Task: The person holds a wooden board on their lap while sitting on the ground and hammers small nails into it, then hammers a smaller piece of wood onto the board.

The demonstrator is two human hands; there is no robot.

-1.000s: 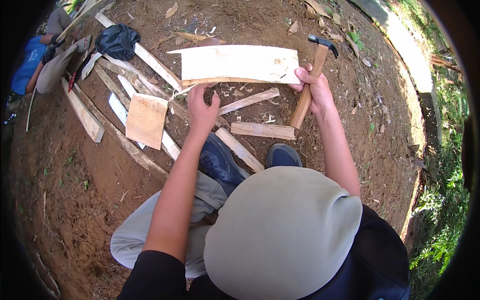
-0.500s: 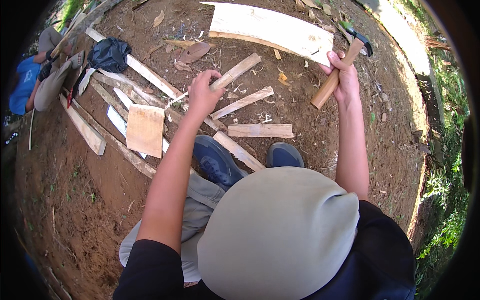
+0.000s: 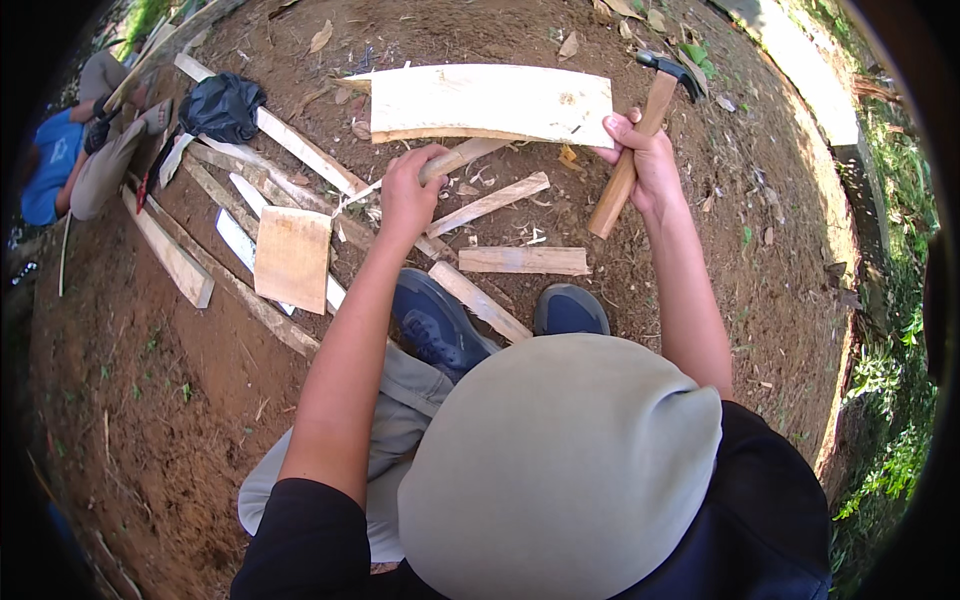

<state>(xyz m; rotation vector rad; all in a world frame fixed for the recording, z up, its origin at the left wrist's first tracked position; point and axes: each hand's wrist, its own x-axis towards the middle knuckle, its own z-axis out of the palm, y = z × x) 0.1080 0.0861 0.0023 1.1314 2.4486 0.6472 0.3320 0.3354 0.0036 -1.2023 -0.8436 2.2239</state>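
My left hand (image 3: 412,195) is closed round a short wooden stick (image 3: 465,157), whose far end passes beneath the near edge of a wide, pale board (image 3: 480,105). With my right hand (image 3: 645,160) I grip a claw hammer (image 3: 622,190) by its wooden handle, the black head pointing away from me. Fingers of that same hand also pinch the board's right corner, so it holds both. A thin sliver (image 3: 358,196) shows beside my left hand; whether I hold it cannot be made out. Near my shoes (image 3: 438,318) lie loose wood pieces (image 3: 524,261).
Long strips of wood (image 3: 300,150) and a squarish board (image 3: 290,258) lie to the left, by a black plastic bag (image 3: 222,108). Another person in a blue shirt (image 3: 48,165) sits at the far left. Shavings and dry leaves dot the soil.
The pale board has moved left and nearer, now over the end of the stick. My right hand and the hammer have shifted left with it. The left hand has barely moved.
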